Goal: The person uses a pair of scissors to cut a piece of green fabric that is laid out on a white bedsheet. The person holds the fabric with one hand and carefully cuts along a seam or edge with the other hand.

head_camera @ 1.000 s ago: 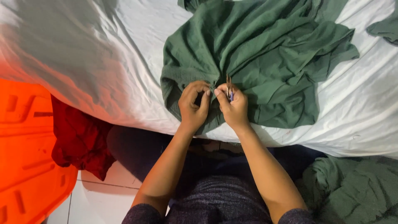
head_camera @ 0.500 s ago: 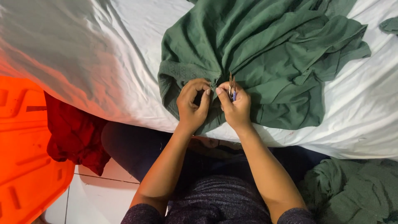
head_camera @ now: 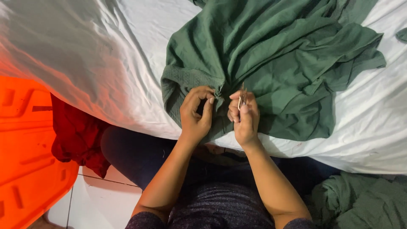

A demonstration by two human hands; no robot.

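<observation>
1. The work in hand looks like close trimming or thread-picking at one spot of the green garment (head_camera: 271, 63); judging by how the cloth lies, it is mid-way at best, since both hands are at the same bunched point near the hem and the rest of the garment lies spread and untouched.
2. The left hand (head_camera: 196, 114) is curled nearly closed, its fingers pinching a small gather of the green cloth; the right hand (head_camera: 245, 116) is closed around a small thin metal tool (head_camera: 242, 96), its tip pointing up beside the gather; what kind of tool it is cannot be told.
3. What is done cannot be read from the cloth: no cut threads or finished seam show; the pinched spot seems the only part being handled.
4. The garment is dark green, soft and heavily creased, with a ribbed or textured band at its near left edge; it lies on the white sheet (head_camera: 106, 63) of the bed, at the near edge above the person's lap.
5. Nearby: a red cloth (head_camera: 78, 135) hanging beside an orange plastic bin (head_camera: 29, 161) at the left; more green cloth (head_camera: 364, 203) heaped at the lower right.
</observation>
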